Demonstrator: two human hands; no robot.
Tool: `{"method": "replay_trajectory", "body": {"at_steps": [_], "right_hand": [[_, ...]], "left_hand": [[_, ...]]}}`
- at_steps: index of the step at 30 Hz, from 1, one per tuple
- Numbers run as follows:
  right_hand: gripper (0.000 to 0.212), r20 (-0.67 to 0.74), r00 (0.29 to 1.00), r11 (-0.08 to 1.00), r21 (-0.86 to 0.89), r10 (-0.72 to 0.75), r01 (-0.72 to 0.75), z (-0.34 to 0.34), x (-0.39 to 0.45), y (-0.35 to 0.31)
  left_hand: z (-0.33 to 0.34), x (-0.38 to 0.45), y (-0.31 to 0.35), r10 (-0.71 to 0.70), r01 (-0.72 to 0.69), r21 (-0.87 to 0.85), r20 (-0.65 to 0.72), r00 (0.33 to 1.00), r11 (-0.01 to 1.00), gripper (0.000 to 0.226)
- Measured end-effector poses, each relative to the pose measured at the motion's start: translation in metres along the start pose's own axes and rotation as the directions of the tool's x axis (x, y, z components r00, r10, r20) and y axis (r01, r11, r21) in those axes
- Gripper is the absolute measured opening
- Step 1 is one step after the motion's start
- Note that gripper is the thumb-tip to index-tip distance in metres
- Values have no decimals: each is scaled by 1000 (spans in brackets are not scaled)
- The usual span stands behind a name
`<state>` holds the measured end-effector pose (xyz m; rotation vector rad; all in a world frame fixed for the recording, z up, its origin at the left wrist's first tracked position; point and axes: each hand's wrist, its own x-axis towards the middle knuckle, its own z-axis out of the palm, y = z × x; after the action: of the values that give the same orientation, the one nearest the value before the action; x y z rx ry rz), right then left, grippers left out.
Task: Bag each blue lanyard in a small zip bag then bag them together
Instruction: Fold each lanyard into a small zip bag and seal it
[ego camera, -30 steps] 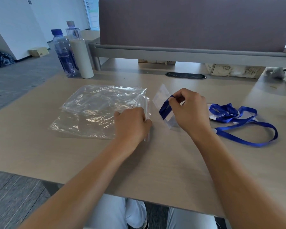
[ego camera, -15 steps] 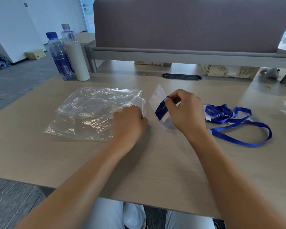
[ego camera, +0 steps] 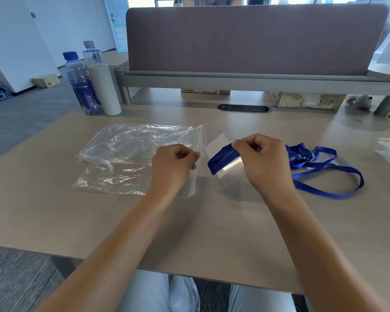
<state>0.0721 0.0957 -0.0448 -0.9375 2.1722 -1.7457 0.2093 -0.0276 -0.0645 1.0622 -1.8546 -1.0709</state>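
Pale wood desk (ego camera: pixel 54 217) under bright daylight, backed by a grey-brown fabric divider (ego camera: pixel 252 39) on a grey rail. White walls (ego camera: pixel 9 41) left, grey carpet floor (ego camera: pixel 29 113) beneath.

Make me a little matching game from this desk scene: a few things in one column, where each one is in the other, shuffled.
Things:
1. large zip bag
2. small bag with a lanyard
3. loose lanyard
4. water bottles

Places:
A. far left corner of the desk
B. pinched at its top by the right hand
C. flat on the desk, its near edge gripped by the left hand
D. lying on the desk right of both hands

Pairs: 1-C, 2-B, 3-D, 4-A
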Motion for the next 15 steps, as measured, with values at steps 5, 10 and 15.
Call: {"method": "replay_trajectory", "body": {"at_steps": [5, 10, 15], "right_hand": [[16, 39, 995, 996, -10, 88, -88, -2, -8, 6], [14, 31, 995, 995, 22, 99, -99, -3, -14, 8], [5, 38, 994, 991, 88, 99, -102, 0, -22, 8]], "left_hand": [[-1, -17, 6, 11, -10, -15, 55, 998, 1000, 13], [-3, -32, 8, 1, -4, 18, 138, 990, 1000, 15], [-3, -43, 13, 20, -27, 36, 173, 985, 999, 14]]}}
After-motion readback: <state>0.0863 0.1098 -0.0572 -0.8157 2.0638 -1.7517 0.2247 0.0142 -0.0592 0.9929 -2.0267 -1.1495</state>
